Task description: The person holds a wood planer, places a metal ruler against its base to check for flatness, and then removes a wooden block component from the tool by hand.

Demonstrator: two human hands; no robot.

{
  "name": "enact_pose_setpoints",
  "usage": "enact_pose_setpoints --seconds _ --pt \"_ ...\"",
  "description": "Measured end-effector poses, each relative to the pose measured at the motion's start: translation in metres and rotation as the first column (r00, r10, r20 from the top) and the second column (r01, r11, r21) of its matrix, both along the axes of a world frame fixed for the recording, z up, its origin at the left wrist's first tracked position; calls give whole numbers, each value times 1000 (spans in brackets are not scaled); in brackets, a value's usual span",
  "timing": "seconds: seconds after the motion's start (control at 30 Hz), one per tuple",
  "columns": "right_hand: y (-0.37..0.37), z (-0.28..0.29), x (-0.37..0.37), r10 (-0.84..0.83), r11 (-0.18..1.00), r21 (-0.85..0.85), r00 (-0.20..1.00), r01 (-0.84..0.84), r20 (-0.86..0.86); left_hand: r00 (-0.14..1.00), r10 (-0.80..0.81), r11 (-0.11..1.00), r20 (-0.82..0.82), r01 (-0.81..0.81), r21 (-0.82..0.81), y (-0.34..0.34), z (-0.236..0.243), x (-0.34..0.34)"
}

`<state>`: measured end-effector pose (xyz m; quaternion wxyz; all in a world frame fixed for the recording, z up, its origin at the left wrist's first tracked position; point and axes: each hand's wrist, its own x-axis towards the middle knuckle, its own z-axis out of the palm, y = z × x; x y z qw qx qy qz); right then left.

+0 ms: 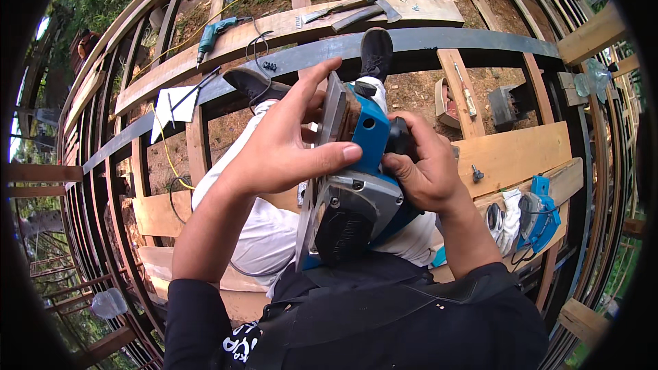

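Note:
I hold a blue and black electric planer (367,137) on end above my lap, its metal base plate turned toward the left. My left hand (288,147) grips it along that plate, thumb pressed on the blue housing and fingers reaching up the far side. My right hand (425,168) is closed round the black knob on the right side, thumb bent against the body. A dark housing with silver screws faces me at the tool's lower end. My legs in white trousers (267,226) and dark shoes (375,51) are behind it.
A teal drill (216,38), two hatchets (370,17) and a white square sheet (171,113) lie ahead among timber and a long metal beam (480,44). On the right boards rest white gloves (508,219) and another blue tool (538,219). Open joists show ground below.

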<state>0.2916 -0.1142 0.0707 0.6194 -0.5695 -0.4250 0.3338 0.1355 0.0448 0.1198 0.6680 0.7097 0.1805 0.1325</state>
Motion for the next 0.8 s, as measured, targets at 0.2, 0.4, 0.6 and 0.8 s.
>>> enact_pose_setpoints --seconds 0.2,0.4,0.6,0.8 --pt "39 -10 18 -129 878 360 568 -316 813 991 110 986 73 -100 -131 -9 -24 -35" --pt "74 -9 2 -93 774 412 557 -480 825 982 171 973 81 -155 -172 -7 -41 -70" --pt "71 -25 -21 434 864 45 786 -502 440 940 340 909 18 -324 -262 -13 -48 -82" --pt "74 -9 -18 366 891 5 726 -454 582 945 326 925 7 -318 -208 -6 -58 -89"
